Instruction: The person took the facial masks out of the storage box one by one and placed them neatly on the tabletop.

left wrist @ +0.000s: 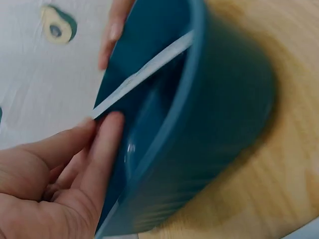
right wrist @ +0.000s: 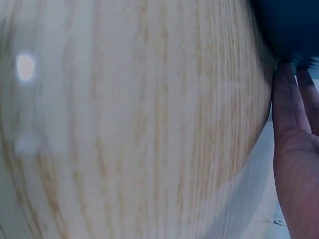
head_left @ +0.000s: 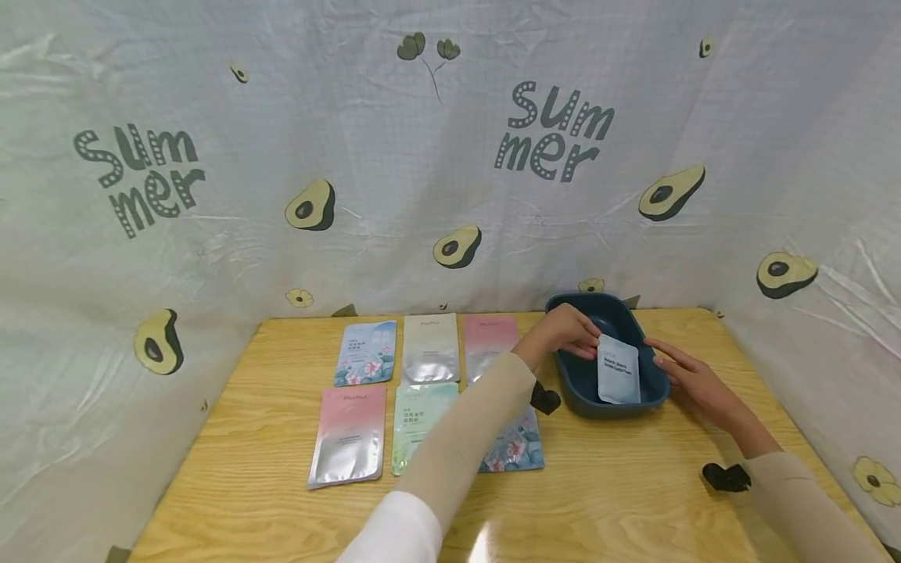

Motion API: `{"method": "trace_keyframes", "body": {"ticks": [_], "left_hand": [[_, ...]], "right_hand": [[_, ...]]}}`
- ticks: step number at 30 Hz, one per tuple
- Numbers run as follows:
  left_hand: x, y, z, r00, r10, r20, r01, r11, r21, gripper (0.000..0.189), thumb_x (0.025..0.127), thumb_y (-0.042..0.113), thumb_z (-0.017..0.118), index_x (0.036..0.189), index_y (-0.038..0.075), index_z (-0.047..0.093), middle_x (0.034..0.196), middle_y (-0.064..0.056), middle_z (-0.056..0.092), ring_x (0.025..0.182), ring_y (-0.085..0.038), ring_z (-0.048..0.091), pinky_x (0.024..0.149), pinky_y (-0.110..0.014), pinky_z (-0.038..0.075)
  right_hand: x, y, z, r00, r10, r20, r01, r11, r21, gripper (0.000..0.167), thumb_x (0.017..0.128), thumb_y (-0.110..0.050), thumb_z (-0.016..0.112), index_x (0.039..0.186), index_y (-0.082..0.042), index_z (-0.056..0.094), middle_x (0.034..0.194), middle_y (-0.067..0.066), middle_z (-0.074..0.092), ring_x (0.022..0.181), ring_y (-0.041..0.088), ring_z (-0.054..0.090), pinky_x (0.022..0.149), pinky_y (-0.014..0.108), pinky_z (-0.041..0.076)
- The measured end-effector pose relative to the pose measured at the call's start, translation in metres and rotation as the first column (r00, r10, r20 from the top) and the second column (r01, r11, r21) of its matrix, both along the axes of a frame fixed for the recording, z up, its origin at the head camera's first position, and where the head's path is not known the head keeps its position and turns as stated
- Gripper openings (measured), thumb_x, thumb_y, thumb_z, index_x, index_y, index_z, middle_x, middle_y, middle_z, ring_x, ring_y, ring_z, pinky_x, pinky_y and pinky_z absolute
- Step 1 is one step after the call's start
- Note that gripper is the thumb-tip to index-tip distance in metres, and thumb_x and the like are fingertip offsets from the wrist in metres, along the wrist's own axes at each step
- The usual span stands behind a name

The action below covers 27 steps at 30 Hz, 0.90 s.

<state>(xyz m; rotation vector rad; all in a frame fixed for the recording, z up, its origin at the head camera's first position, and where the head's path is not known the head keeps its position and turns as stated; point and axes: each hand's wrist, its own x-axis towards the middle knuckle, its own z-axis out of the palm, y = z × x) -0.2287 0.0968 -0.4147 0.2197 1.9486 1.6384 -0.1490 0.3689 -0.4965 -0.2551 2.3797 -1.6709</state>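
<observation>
A pale blue sachet (head_left: 619, 371) with dark lettering is pinched at its upper left corner by my left hand (head_left: 567, 331). It slants inside a dark blue plastic bin (head_left: 580, 396); in the left wrist view the sachet (left wrist: 142, 72) appears edge-on, between thumb and fingertips at one end. My right hand (head_left: 693, 385) rests against the bin's right side, one finger at the rim. In the right wrist view that hand (right wrist: 299, 134) has extended fingers touching the bin's outer wall (right wrist: 291, 27). The bin's floor is partly hidden.
Left of the bin lie several flat mask packets in two rows: a blue one (head_left: 366, 352), a silver one (head_left: 431, 352), pink ones (head_left: 348, 438) and a green one (head_left: 422, 410). My left sleeve (head_left: 464, 438) crosses over some. A printed cloth (head_left: 380, 258) hangs behind the wooden table (head_left: 246, 485).
</observation>
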Motion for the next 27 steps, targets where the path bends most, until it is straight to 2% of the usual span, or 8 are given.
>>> {"method": "trace_keyframes", "body": {"ticks": [5,9,14,16,19,22,25,27], "left_hand": [[0.017,-0.003,-0.004,0.997,0.057,-0.042,-0.055,0.997,0.054,0.021,0.091,-0.011,0.068,0.111,-0.013,0.072,0.095,-0.024,0.074,0.096,-0.044,0.072,0.085,-0.052,0.060],[0.030,-0.001,-0.006,0.988,0.115,-0.101,-0.109,0.992,0.057,0.022,0.089,-0.014,0.069,0.111,-0.013,0.072,0.096,-0.023,0.074,0.092,-0.039,0.074,0.080,-0.046,0.063],[0.044,0.003,-0.009,0.958,0.185,-0.220,-0.179,0.983,0.049,0.017,0.087,-0.015,0.071,0.103,-0.011,0.076,0.093,-0.020,0.075,0.083,-0.033,0.076,0.072,-0.038,0.065],[0.048,0.003,-0.011,0.946,0.209,-0.248,-0.204,0.978,0.049,0.014,0.087,-0.012,0.072,0.099,-0.008,0.077,0.090,-0.017,0.076,0.080,-0.030,0.076,0.068,-0.034,0.065],[0.053,-0.002,-0.014,0.936,0.254,-0.245,-0.238,0.967,0.092,0.010,0.088,-0.009,0.073,0.096,-0.005,0.079,0.087,-0.012,0.076,0.077,-0.027,0.076,0.065,-0.029,0.064],[0.055,-0.016,-0.014,0.931,0.301,-0.206,-0.265,0.946,0.186,0.011,0.089,-0.007,0.073,0.098,-0.004,0.078,0.088,-0.012,0.076,0.079,-0.027,0.076,0.066,-0.029,0.064],[0.056,-0.034,-0.010,0.930,0.320,-0.180,-0.263,0.923,0.280,0.014,0.089,-0.006,0.073,0.103,-0.004,0.077,0.092,-0.013,0.077,0.084,-0.028,0.076,0.070,-0.030,0.064],[0.056,-0.047,-0.006,0.929,0.323,-0.181,-0.257,0.914,0.314,0.016,0.090,-0.005,0.074,0.105,-0.004,0.077,0.094,-0.014,0.077,0.084,-0.027,0.076,0.072,-0.031,0.064]], "right_hand": [[0.001,-0.002,0.000,1.000,-0.001,0.009,0.001,1.000,-0.017,0.058,0.111,-0.035,0.042,0.163,-0.014,0.025,0.166,0.029,0.010,0.119,-0.018,0.044,0.093,0.009,0.048],[0.001,-0.002,0.001,1.000,0.002,0.016,-0.001,1.000,-0.031,0.058,0.112,-0.034,0.042,0.163,-0.013,0.024,0.165,0.030,0.009,0.118,-0.017,0.046,0.093,0.011,0.050],[0.003,0.000,0.000,1.000,-0.010,0.015,0.011,1.000,-0.024,0.059,0.111,-0.036,0.042,0.163,-0.014,0.025,0.164,0.030,0.013,0.116,-0.014,0.052,0.092,0.012,0.051],[0.004,0.002,0.000,1.000,-0.012,0.004,0.012,1.000,-0.020,0.058,0.111,-0.035,0.041,0.163,-0.014,0.025,0.165,0.029,0.014,0.117,-0.015,0.051,0.092,0.011,0.050],[0.005,0.002,-0.002,1.000,0.000,-0.015,-0.001,1.000,-0.022,0.056,0.112,-0.033,0.040,0.163,-0.015,0.025,0.166,0.025,0.015,0.119,-0.016,0.047,0.093,0.010,0.049],[0.005,0.000,-0.003,1.000,0.009,-0.027,-0.010,1.000,-0.022,0.055,0.112,-0.032,0.040,0.163,-0.017,0.026,0.167,0.022,0.014,0.124,-0.017,0.041,0.095,0.009,0.047],[0.004,-0.001,-0.003,0.999,0.008,-0.038,-0.008,1.000,-0.012,0.055,0.112,-0.034,0.040,0.163,-0.018,0.025,0.167,0.024,0.012,0.128,-0.014,0.038,0.095,0.008,0.046],[0.004,-0.002,-0.003,0.999,-0.002,-0.042,0.002,1.000,-0.004,0.056,0.112,-0.036,0.040,0.163,-0.019,0.026,0.166,0.026,0.013,0.129,-0.012,0.037,0.095,0.007,0.045]]}}
